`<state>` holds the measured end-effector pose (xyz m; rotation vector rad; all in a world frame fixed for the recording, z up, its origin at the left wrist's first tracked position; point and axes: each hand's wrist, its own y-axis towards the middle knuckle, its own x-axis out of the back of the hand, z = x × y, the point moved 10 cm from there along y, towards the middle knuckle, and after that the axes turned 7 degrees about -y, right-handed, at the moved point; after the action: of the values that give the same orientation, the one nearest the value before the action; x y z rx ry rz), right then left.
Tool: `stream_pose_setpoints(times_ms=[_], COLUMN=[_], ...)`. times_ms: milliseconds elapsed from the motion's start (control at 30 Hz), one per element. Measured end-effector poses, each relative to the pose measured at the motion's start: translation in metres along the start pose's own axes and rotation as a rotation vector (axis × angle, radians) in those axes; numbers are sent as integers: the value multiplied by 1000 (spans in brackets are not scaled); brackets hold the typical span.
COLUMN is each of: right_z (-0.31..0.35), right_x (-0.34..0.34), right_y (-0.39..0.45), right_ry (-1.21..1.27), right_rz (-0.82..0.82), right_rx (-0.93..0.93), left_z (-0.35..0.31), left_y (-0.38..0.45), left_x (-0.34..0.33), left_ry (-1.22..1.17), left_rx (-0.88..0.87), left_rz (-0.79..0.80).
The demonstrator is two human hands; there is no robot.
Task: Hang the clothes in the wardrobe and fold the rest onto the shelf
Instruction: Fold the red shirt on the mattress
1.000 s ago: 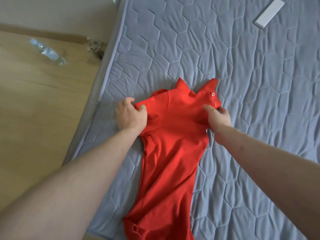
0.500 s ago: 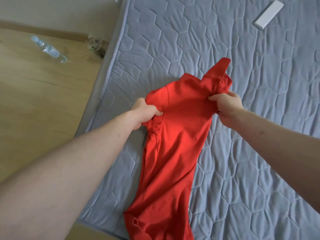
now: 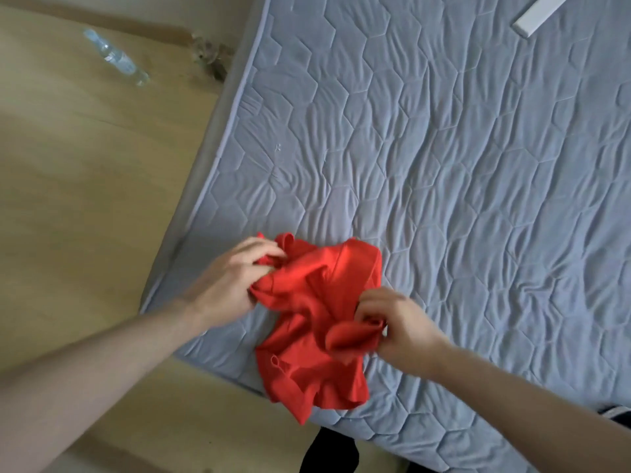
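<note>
Shirt (image 3: pixel 317 322) first: your red one is bunched up in a loose heap near the corner of the bed, resting on the grey quilted mattress (image 3: pixel 478 186), with its lower hem spilling over the mattress edge toward the floor. Your left hand (image 3: pixel 228 281) has its fingers curled round a fold at the shirt's upper left side, so that grip is closed on cloth. Your right hand (image 3: pixel 396 322) pinches a rolled fold at the shirt's right side, fingers and thumb drawn together on the fabric; that hand is a little blurred, so finer detail of the fingers is hard to read. Both your forearms reach in from the bottom of the view, bare.

Beyond the shirt the mattress is wrinkled and stitched in a hexagon pattern. A flat white bar-shaped object (image 3: pixel 543 10) lies on it far off at the upper right, well apart from your hands. To the left of the bed you have a pale wooden floor (image 3: pixel 85 199), and a clear plastic bottle (image 3: pixel 116 58) lies on its side there, well away from the bed. Something dark shows below the mattress edge at the bottom, too cut off to identify.
</note>
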<state>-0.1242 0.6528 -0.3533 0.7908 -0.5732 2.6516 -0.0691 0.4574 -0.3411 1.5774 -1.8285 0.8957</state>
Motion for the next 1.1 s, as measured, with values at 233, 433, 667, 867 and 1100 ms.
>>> stream_pose_setpoints(times_ms=[233,433,667,867,1100], right_z=[7,-34,-23,-10,-64], right_x=[-112,-144,-153,-158,-101], right_y=[-56,-81,-90,-98,-138], right_ry=[-422,-547,-422,-164,167], right_rz=[376,475,374,284,-298], right_rx=[120,-146,-219,-177,-671], left_z=[-17,5,-35,-43,-54], left_y=[-93,-144,-99,-72,-129], left_x=[-86,-135,-124,-127,-139], left_ry=[302,280,82,-27,197], left_rx=[33,512,514,424,87], left_rz=[408,418,112,105,356])
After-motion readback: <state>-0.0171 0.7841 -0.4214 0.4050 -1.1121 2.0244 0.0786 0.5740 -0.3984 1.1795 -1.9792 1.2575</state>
